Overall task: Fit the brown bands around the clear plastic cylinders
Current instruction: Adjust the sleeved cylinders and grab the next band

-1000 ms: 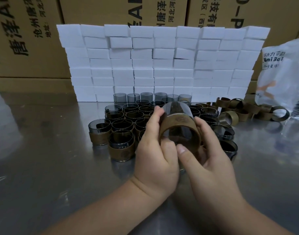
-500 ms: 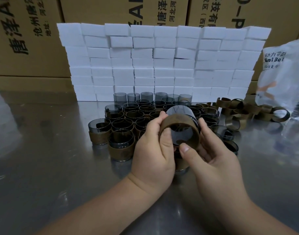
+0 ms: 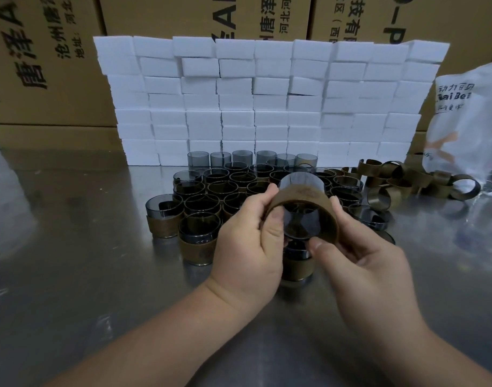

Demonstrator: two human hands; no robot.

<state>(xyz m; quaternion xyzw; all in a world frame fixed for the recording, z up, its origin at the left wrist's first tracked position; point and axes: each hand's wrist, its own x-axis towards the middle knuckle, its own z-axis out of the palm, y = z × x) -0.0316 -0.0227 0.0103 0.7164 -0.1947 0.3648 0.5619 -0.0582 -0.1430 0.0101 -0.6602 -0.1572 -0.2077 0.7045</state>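
Steel tabletop (image 3: 72, 275): left hand (image 3: 247, 247) and right hand (image 3: 362, 272) both grip one clear cylinder (image 3: 302, 185), brown band (image 3: 303, 196) around it, fingers curled.

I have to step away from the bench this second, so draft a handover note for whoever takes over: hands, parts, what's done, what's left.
Hands: left hand and right hand both grip one clear cylinder, tilted above the metal table, with a brown band around it.
Parts: banded cylinders stand clustered on the table; bare cylinders in the back row; loose bands piled at right.
Done: many cylinders banded.
Left: check the held band's seating, set it down, then band the back row.
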